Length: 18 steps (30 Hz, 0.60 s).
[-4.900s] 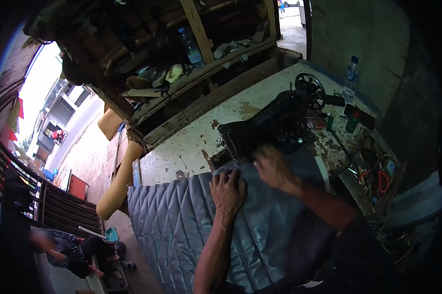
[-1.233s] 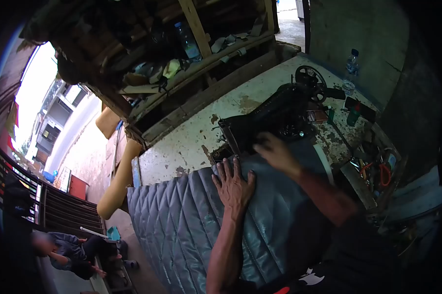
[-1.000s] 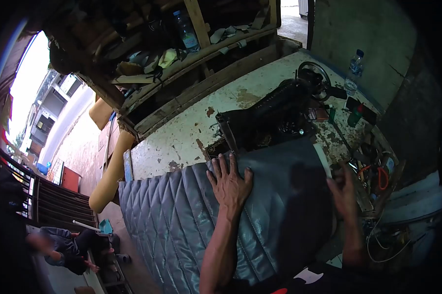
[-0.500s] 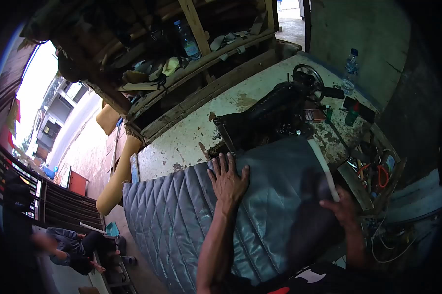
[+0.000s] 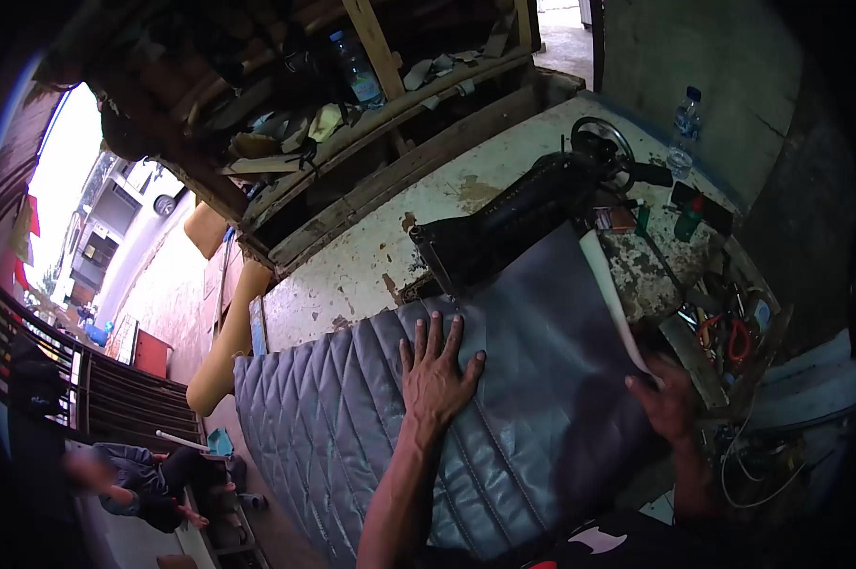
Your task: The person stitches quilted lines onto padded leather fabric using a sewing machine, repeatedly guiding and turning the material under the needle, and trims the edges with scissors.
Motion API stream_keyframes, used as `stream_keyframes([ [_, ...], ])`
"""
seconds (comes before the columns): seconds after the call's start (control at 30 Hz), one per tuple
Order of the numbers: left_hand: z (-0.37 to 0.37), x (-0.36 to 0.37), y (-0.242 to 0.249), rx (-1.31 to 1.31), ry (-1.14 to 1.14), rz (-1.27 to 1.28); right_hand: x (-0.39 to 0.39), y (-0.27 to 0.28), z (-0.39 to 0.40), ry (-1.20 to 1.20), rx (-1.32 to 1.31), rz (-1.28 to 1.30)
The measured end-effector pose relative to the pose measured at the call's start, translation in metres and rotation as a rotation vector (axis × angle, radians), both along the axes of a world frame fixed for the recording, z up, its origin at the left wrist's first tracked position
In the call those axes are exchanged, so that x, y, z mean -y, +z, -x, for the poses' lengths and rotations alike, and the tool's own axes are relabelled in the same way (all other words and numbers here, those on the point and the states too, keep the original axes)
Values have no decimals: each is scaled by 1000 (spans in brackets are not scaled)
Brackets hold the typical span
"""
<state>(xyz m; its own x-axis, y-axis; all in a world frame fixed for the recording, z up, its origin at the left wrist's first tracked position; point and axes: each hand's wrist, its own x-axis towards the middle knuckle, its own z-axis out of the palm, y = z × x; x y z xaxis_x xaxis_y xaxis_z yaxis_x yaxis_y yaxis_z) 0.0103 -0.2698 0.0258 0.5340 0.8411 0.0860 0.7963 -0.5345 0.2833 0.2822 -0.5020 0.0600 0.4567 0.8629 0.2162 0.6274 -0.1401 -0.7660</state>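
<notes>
A dark grey quilted leatherette sheet [image 5: 343, 417] with diamond and line stitching spreads over the worktable. My left hand [image 5: 437, 375] lies flat on it, fingers spread, just in front of the needle end of a black sewing machine [image 5: 513, 213]. The sheet's upper edge runs under the machine's head; the needle itself is too dark to make out. At the right, my right hand [image 5: 670, 398] pinches the sheet's side edge, where a pale strip [image 5: 608, 294] of its backing is turned up. The plain right part of the sheet bulges upward beside the machine.
A water bottle [image 5: 686, 128] and a small green bottle [image 5: 690, 218] stand behind the handwheel [image 5: 603, 147]. Tools fill a wooden tray [image 5: 755, 356] at the right. Wooden shelving [image 5: 390, 152] with scraps borders the table's back. A person [image 5: 153, 484] sits at lower left.
The sheet's plain right part has risen and its top corner has shifted up and left. My left hand sits slightly lower in view, still flat. A white vehicle has appeared on the street.
</notes>
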Motion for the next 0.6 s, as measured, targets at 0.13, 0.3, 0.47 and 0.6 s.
stream_keyframes([
  [0.13,-3,-4,3,19,-2,2,-5,2,-2,-6,-6,-11],
  [0.3,-2,-9,2,18,-5,11,-12,0,-3,7,12,-61],
  [0.47,-3,-16,0,-1,-3,10,-20,-4,-9,34,39,-75],
  [0.6,-3,-23,-5,-5,1,4,-22,-24,-20,43,3,-70],
])
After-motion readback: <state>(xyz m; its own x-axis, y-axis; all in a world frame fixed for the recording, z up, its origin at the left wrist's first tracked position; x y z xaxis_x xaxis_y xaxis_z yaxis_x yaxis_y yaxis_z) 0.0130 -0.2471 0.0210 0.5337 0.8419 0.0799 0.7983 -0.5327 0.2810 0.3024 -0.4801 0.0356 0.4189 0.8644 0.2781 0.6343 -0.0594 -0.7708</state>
